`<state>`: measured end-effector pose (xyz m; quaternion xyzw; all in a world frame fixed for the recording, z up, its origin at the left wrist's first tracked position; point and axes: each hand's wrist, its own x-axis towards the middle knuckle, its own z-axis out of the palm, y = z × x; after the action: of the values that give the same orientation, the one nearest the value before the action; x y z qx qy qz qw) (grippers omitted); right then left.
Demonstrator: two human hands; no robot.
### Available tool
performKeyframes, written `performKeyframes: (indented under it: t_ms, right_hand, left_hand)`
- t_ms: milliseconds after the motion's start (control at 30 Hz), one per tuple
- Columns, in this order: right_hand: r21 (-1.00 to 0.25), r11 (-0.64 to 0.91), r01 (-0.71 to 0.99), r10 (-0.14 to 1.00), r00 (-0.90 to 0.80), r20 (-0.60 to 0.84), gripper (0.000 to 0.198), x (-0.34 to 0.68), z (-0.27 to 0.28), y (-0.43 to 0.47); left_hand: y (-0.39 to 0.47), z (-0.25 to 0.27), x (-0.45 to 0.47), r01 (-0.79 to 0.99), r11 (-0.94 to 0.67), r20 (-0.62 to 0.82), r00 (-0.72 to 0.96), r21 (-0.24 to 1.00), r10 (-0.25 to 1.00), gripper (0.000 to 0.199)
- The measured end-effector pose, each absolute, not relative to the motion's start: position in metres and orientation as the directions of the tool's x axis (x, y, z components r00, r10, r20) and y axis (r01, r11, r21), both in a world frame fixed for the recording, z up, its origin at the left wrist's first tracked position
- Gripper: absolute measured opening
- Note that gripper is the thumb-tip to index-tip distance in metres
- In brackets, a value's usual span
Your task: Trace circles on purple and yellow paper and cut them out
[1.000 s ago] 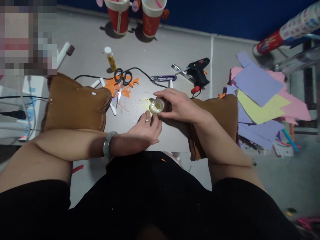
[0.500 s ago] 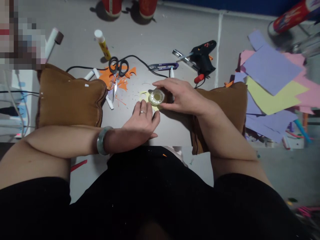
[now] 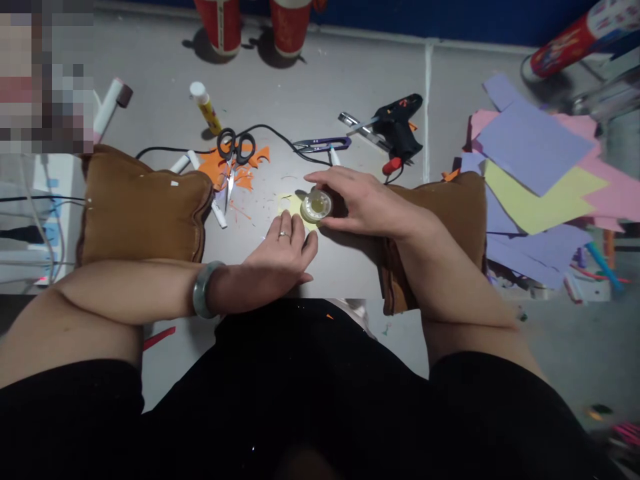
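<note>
Head view: your right hand is closed around a clear tape roll, with the thumb at its near side and the fingers curved past its far side. The roll lies flat at the right part of a piece of yellow paper, between your two hands. Your left hand grips nothing; its fingers lie close together with their tips at the paper's near edge, and its thumb stands apart. A ring is on one finger and a bangle is at the wrist.

Beyond the hands, note the thread snips and, to their right, a black glue gun. To the left, black-handled scissors lie across orange paper scraps, near a yellow glue stick with a white cap. A brown cushion lies on each side: the left cushion beyond your left forearm, the right cushion partly under your right arm. Colored paper sheets overlap at the far right.
</note>
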<state>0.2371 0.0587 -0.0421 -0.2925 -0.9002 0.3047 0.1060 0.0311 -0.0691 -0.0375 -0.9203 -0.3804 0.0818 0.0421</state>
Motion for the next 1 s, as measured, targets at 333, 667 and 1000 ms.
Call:
performKeyframes:
  t_ms: [333, 667, 1000]
  right_hand:
    - [-0.594, 0.683, 0.425, 0.582, -0.808, 0.090, 0.071, 0.257, -0.026, 0.068]
    - [-0.622, 0.666, 0.413, 0.531, -0.847, 0.006, 0.069, 0.236, -0.037, 0.054]
    - [-0.570, 0.674, 0.471, 0.575, -0.818, 0.004, 0.072, 0.246, -0.041, 0.061]
  left_hand:
    - [-0.071, -0.034, 0.034, 0.733, -0.673, -0.128, 0.661, -0.100, 0.739, 0.078]
    - [-0.068, -0.030, 0.035, 0.749, -0.663, -0.171, 0.650, -0.019, 0.740, 0.078]
    - [-0.070, -0.036, 0.031, 0.734, -0.677, -0.103, 0.671, -0.046, 0.734, 0.072]
